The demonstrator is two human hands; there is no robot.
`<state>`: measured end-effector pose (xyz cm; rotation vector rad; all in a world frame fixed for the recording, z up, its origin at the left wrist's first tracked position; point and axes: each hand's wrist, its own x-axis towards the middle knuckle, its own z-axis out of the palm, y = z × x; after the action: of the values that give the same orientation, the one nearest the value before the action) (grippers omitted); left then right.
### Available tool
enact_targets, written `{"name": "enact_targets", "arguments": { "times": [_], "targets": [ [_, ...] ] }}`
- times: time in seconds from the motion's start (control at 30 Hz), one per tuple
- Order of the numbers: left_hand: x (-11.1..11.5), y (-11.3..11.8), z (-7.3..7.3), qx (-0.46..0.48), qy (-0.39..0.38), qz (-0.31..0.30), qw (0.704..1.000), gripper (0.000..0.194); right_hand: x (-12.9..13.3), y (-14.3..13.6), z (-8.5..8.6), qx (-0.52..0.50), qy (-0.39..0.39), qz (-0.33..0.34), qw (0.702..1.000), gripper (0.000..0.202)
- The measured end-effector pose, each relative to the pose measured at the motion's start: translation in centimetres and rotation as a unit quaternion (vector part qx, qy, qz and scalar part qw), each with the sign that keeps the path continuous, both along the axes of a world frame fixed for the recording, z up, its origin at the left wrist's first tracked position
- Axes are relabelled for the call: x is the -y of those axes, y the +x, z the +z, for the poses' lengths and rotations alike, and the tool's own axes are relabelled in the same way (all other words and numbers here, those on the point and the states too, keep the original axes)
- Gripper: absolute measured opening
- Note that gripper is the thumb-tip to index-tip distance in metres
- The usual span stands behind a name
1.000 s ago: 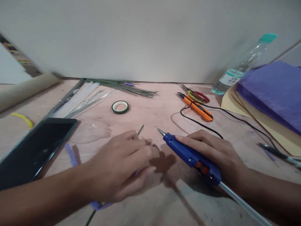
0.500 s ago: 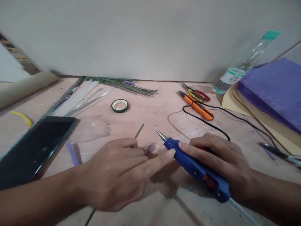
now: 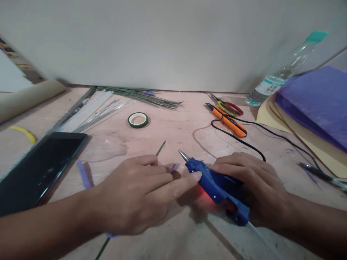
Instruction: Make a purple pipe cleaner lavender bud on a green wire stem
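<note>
A thin green wire stem (image 3: 161, 148) runs beneath my left hand (image 3: 138, 195), whose fingers are closed around it; its lower end shows below the wrist. Beside those fingers a purple strip (image 3: 175, 167) pokes out, mostly hidden. One finger of that hand reaches across and touches the front of a blue hot glue gun (image 3: 217, 184). My right hand (image 3: 255, 184) grips the glue gun, its metal nozzle pointing up and left. A clear glue stick (image 3: 261, 236) sticks out of the gun's back, and a red glow shows under its body.
Behind lie green tape (image 3: 138, 120), green stems (image 3: 141, 96), clear glue sticks (image 3: 86, 112), an orange cutter (image 3: 229, 121) and scissors (image 3: 230, 108). A phone (image 3: 46, 166) is at left. Right are a black cord (image 3: 238, 141), a pen (image 3: 322, 175), purple sheets (image 3: 314, 104) and a bottle (image 3: 287, 72).
The glue gun has shifted slightly left and turned in my right hand, its rear end swinging left. A red glow now shows beneath it. My left hand has barely moved.
</note>
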<state>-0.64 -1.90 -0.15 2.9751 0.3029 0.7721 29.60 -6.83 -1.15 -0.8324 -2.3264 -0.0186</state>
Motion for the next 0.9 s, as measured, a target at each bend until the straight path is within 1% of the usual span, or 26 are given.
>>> {"name": "enact_targets", "arguments": {
  "times": [0.1,0.23,0.33,0.4,0.5,0.67,0.8,0.9],
  "targets": [
    [0.2,0.1,0.1,-0.028,0.003,0.004,1.0,0.035,0.1,0.0,-0.1,0.021,0.002,0.012,1.0,0.03],
    [0.6,0.2,0.0,-0.065,-0.001,-0.005,0.998,0.04,0.1,0.0,-0.2,0.033,0.035,0.037,0.998,0.034],
    [0.8,0.5,0.2,-0.074,-0.004,-0.007,0.997,0.039,0.1,0.0,-0.1,0.039,0.045,0.049,0.997,0.032],
    [1.0,0.7,0.4,-0.074,-0.003,-0.006,0.997,0.037,0.1,0.0,-0.1,0.049,0.044,0.051,0.997,0.029],
    [1.1,0.7,0.6,-0.084,-0.007,-0.011,0.996,0.038,0.1,0.0,0.0,0.057,0.043,0.05,0.996,0.03],
    [1.6,0.7,0.8,-0.105,-0.005,-0.017,0.994,0.045,0.2,0.2,-0.2,0.062,0.052,0.044,0.996,0.032],
    [2.2,0.9,1.2,-0.131,-0.004,-0.001,0.991,0.05,0.4,0.4,-0.1,0.088,0.045,0.04,0.994,0.033],
    [2.5,0.9,1.2,-0.153,-0.002,0.0,0.988,0.055,0.3,0.2,0.2,0.09,0.043,0.038,0.994,0.035]
  ]
}}
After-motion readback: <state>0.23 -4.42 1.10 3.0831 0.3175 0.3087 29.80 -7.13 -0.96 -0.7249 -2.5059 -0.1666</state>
